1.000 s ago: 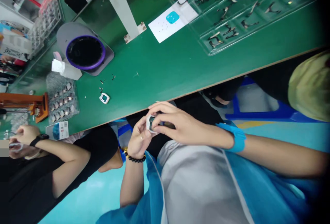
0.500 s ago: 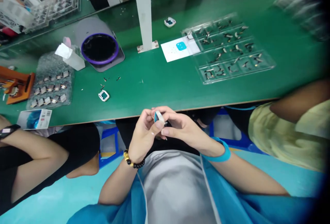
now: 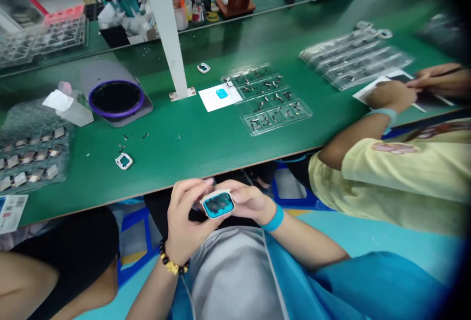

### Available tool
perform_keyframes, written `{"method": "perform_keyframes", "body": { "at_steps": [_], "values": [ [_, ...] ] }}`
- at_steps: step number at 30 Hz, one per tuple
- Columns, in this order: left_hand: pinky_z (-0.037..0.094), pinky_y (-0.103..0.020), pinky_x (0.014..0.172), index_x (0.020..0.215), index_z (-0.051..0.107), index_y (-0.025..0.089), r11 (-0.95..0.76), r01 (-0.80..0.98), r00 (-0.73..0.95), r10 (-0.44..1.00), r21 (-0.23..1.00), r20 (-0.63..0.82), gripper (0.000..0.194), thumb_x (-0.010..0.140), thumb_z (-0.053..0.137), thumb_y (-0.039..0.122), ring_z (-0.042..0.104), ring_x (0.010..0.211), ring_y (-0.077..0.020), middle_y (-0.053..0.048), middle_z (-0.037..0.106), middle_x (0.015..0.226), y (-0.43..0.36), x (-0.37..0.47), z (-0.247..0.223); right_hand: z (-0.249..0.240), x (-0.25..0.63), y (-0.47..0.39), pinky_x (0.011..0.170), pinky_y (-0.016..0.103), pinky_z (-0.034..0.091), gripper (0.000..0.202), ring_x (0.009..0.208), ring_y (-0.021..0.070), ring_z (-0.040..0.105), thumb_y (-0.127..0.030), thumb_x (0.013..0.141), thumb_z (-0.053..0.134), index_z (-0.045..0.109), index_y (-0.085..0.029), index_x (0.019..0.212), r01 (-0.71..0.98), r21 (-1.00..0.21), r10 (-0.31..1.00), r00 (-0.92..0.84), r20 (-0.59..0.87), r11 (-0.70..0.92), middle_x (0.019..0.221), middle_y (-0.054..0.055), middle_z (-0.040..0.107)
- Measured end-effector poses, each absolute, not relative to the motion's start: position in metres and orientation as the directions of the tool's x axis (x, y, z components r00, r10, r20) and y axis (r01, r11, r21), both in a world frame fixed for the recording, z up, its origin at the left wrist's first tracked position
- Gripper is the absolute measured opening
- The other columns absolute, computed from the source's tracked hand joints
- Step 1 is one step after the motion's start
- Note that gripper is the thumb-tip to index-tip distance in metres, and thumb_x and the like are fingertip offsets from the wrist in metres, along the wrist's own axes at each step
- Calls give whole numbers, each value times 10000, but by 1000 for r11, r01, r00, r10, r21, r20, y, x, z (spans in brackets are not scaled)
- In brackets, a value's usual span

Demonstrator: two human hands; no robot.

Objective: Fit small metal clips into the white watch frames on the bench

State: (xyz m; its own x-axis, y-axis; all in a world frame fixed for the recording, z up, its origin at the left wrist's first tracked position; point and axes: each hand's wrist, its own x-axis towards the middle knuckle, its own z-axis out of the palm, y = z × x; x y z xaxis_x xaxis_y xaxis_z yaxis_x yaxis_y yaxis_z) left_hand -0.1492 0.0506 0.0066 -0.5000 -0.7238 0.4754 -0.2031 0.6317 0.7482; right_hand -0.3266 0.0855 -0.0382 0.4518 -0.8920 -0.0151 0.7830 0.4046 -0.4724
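Plainly, the green bench (image 3: pixel 206 148) dominates, with a compartmented clear tray (image 3: pixel 281 124) on it, toward the right. Off the bench's near edge, the left hand (image 3: pixel 187 212) is half curled, its thumb under a white-rimmed case, its other fingers partly hidden behind. The right hand (image 3: pixel 250 200), more closed, steadies the case's right end. That white-rimmed case (image 3: pixel 219 205) tilts its blue face upward between them. For good handling, I'd grip only the rim, keep thumbs off the face and press evenly; holding it above the bench would make a drop less costly. On the bench's near left part lies another white case (image 3: pixel 124 161); loose dark strips (image 3: pixel 127 137) just beyond it could easily be swept away by a wrist.
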Motion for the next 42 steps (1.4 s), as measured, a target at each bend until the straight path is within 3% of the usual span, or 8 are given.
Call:
{"method": "perform_keyframes", "body": {
  "at_steps": [2,6,12,18,25,33,42],
  "values": [
    [561,-355,900,1422,570,253,635,-184,-479,-725,751,495,689,809,871,344,639,1051,-227,-89,658,1174,53,-151,5,-39,-323,85,833,300,492,395,822,194,653,-414,690,847,765,-82,887,795,-447,-891,453,-15,411,878,103,745],
    [542,-351,901,1302,654,244,655,-186,-464,-715,732,522,504,835,842,249,650,1031,-219,-70,677,1124,55,-152,3,-44,-317,83,802,289,476,375,776,167,633,-405,725,819,743,-95,923,826,-371,-889,457,1,424,871,86,749],
    [547,-355,865,1247,665,217,654,-259,-375,-746,711,550,479,808,856,230,664,1006,-223,-61,697,1078,61,-154,-1,-46,-310,84,869,315,480,285,804,172,650,-392,780,789,692,-137,863,840,-266,-877,479,-46,473,864,56,746],
    [554,-377,859,1228,663,220,676,-338,-347,-736,655,581,467,802,854,249,670,987,-231,-58,701,1048,66,-155,-2,-48,-305,86,940,329,478,349,851,184,676,-396,807,774,709,-105,988,849,-202,-872,480,-92,489,903,73,757],
    [547,-369,868,1221,657,205,691,-360,-329,-723,627,607,486,785,869,233,664,984,-223,-57,693,1049,68,-157,-2,-50,-305,84,901,320,504,382,837,197,693,-463,785,805,719,-123,937,839,-217,-864,502,-41,498,894,78,777],
    [556,-368,859,1211,651,207,697,-396,-330,-716,598,616,475,790,867,241,662,978,-217,-57,688,1044,68,-159,-4,-58,-305,86,974,350,473,269,891,197,701,-386,939,651,699,-122,958,843,-191,-865,492,-103,503,912,79,769],
    [565,-379,851,1209,642,210,694,-415,-334,-718,588,611,462,801,854,250,664,986,-225,-60,687,1047,69,-158,-4,-57,-304,85,903,297,485,276,834,173,692,-362,856,747,728,-106,955,857,-142,-869,492,-62,495,906,74,776]
  ]
}}
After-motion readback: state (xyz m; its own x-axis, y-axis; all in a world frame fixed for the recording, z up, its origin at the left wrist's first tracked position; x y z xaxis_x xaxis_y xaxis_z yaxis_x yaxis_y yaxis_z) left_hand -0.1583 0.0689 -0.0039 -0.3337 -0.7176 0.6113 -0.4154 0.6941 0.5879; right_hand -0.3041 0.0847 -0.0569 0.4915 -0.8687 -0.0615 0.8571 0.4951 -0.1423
